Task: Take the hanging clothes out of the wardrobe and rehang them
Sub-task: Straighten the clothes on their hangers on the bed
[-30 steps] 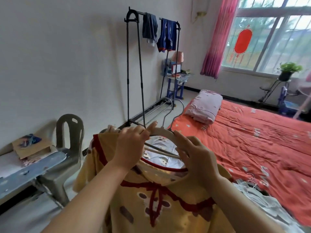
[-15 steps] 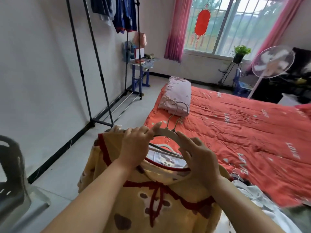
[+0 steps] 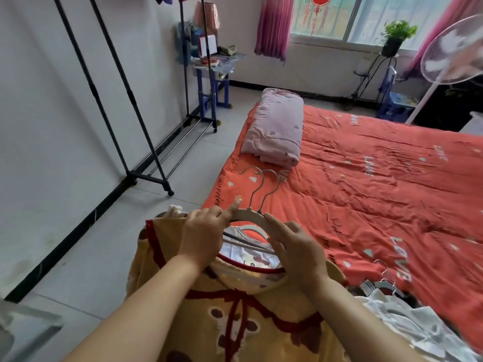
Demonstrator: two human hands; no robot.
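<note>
The left hand (image 3: 202,236) grips the left shoulder of a beige wooden hanger (image 3: 248,215). Its fingers curl over the wood and the cloth stretched on it, while the forefinger sticks out straight. The right hand (image 3: 298,249) lies on the hanger's right arm with its fingers nearly straight, pressing on it, not wrapped round it. On the hanger is a yellow top (image 3: 235,322) with red trim and brown spots. It is held up in front of the person, at the near edge of the bed (image 3: 379,199). Through its neckline shows a white printed garment (image 3: 248,258). Two metal hooks (image 3: 271,185) rise side by side from the top of the hanger, seen against the bedcover.

By the right forearm, more pale clothes (image 3: 407,320) lie heaped on the bed, with another hook (image 3: 382,265) poking out. The bed wears an orange-red quilt, and a folded pink quilt (image 3: 277,129) rests near its far corner. To the left a black clothes rack (image 3: 117,87) stands on wheels on the grey tiled floor, close against the wall. Beyond it is a small blue table (image 3: 213,74) crowded with items. Under the window stand pink curtains (image 3: 274,24), a potted plant (image 3: 397,32) on a wire stand and a pedestal fan (image 3: 454,48).
</note>
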